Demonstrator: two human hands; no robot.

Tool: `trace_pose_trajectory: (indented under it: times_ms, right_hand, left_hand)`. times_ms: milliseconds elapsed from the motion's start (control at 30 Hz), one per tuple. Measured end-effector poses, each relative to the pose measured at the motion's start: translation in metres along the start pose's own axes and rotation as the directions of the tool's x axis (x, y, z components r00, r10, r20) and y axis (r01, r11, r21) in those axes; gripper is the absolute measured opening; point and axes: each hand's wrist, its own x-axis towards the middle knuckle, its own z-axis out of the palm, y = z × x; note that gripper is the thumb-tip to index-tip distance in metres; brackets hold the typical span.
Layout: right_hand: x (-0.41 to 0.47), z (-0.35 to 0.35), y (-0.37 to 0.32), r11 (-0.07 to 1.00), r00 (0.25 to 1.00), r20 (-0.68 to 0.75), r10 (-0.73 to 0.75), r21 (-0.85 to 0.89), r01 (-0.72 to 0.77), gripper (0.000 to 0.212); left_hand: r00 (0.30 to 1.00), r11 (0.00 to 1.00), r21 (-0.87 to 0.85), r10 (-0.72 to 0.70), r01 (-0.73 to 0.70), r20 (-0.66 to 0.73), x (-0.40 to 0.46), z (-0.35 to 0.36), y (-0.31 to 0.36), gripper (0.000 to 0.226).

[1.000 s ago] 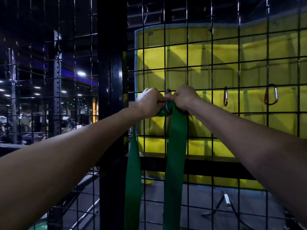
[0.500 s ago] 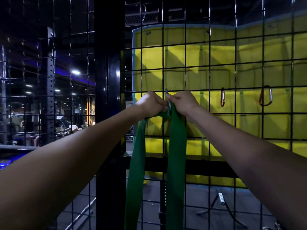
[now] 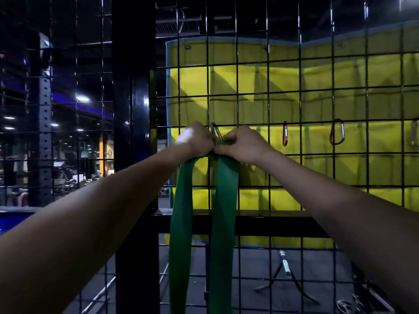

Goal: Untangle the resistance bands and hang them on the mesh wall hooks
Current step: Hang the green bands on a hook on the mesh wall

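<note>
A wide green resistance band point(image 3: 223, 211) hangs in two flat strands down the black mesh wall point(image 3: 317, 87). Its top loop is bunched between my two hands at a grey carabiner hook point(image 3: 215, 133) clipped to the mesh. My left hand point(image 3: 196, 139) grips the band's top from the left, right against the carabiner. My right hand point(image 3: 241, 142) pinches the band from the right, its fingers at the carabiner's lower end. Whether the band sits inside the hook is hidden by my fingers.
Two orange carabiners point(image 3: 285, 134) point(image 3: 337, 132) hang on the mesh further right. A thick black post point(image 3: 133, 132) stands just left of my hands. Behind the mesh hangs a yellow tarp point(image 3: 260, 105); a barbell stand point(image 3: 284, 267) sits on the floor below.
Both hands stay at the carabiner with the band's top. They have spread slightly apart, showing more of the hook between them. The view has shifted a little.
</note>
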Motion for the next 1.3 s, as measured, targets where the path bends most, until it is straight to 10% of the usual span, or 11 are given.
trace_pose_trajectory:
  times_ms: [267, 433, 600, 967, 1300]
  right_hand:
    - [-0.006, 0.002, -0.005, 1.000, 1.000, -0.023, -0.019, -0.022, 0.019, 0.019]
    - [-0.011, -0.002, 0.000, 0.996, 0.999, 0.026, -0.024, 0.082, 0.022, 0.022]
    - [-0.020, 0.010, 0.002, 0.947, 0.999, 0.034, 0.007, 0.322, -0.017, 0.031]
    - [-0.038, 0.029, 0.017, 0.973, 0.995, -0.001, -0.096, 0.211, 0.094, 0.066]
    - [-0.089, 0.027, 0.049, 0.985, 0.998, 0.016, -0.063, 0.163, 0.060, 0.063]
  left_hand:
    - [0.994, 0.984, -0.143, 0.102, -0.106, -0.036, -0.021, 0.006, -0.030, 0.019]
    - [0.926, 0.948, 0.309, 0.187, -0.081, -0.329, -0.037, 0.008, -0.017, 0.013]
    - [0.879, 0.859, 0.478, 0.360, -0.182, -0.312, -0.045, 0.007, -0.020, 0.028]
    - [0.953, 0.962, -0.225, 0.087, -0.156, -0.290, -0.057, 0.022, -0.032, 0.036]
    - [0.921, 0.970, -0.052, 0.209, -0.239, -0.330, -0.113, 0.041, -0.019, 0.046]
